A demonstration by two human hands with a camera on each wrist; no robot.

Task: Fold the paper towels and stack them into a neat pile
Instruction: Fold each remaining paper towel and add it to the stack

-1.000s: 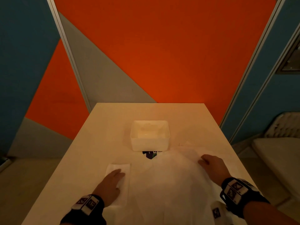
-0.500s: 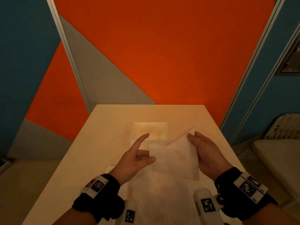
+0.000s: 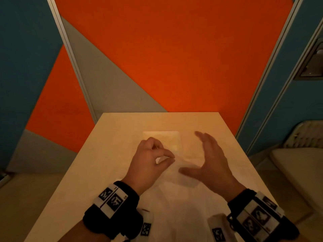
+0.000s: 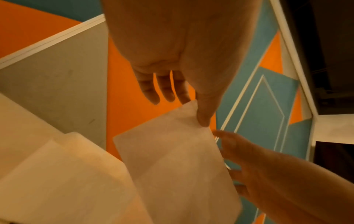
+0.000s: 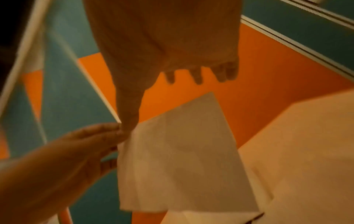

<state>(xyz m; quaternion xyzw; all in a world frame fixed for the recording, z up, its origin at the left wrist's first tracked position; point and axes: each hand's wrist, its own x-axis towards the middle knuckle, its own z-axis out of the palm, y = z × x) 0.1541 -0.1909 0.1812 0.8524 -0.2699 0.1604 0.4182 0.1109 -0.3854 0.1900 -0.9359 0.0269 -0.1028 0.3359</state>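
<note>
A folded white paper towel (image 4: pixel 178 159) hangs in the air over the table (image 3: pixel 108 145). My left hand (image 3: pixel 172 158) pinches its upper corner between thumb and index finger, as the left wrist view (image 4: pixel 199 116) shows. My right hand (image 3: pixel 190 152) is spread just right of the towel (image 3: pixel 183 170), fingers straight, thumb stretched toward the pinched corner. In the right wrist view the right hand (image 5: pixel 149 104) grips nothing and the towel (image 5: pixel 178 159) hangs below it. A large unfolded sheet (image 3: pixel 174 206) lies flat on the table under both hands.
A white box (image 3: pixel 174 137) stands on the table behind the hands, partly hidden by them. The orange and grey wall rises past the table's far edge. A chair (image 3: pixel 297 163) stands to the right of the table.
One second ago both hands lay on the table. Half a second ago both held the folded towel up. The right hand has since let go and spread; the left pinches it alone.
</note>
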